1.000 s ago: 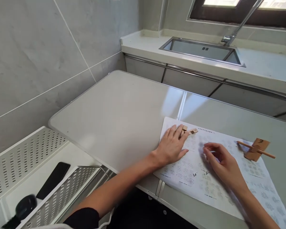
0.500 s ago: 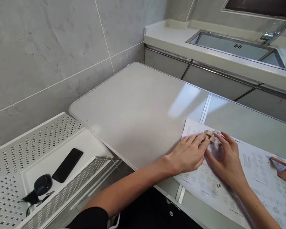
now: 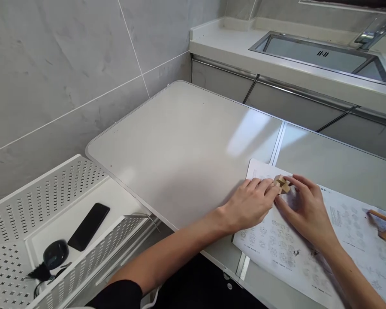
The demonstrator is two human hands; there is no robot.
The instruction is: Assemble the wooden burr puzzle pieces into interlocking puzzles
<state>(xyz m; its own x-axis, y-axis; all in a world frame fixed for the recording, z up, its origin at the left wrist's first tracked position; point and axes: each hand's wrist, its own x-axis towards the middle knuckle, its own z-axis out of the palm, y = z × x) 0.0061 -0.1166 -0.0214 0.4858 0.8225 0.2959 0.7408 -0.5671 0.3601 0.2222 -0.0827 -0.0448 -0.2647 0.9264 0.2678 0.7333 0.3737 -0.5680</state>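
Note:
A small wooden puzzle piece of crossed blocks rests on a printed instruction sheet near its top left corner. My left hand lies palm down on the sheet, its fingertips touching the piece from the left. My right hand meets the same piece from the right, thumb and fingers closing around it. Both hands pinch it between them. A second wooden assembly with a stick lies on the sheet at the far right edge, partly cut off.
The sheet lies on a grey folding table. Behind it are a counter with a steel sink and faucet. At the lower left a white perforated rack holds a black phone and a dark round object. A tiled wall stands to the left.
My right hand moved left across the sheet to the small wooden piece and now grips it together with my left hand. The view turned left, pushing the stick assembly to the edge.

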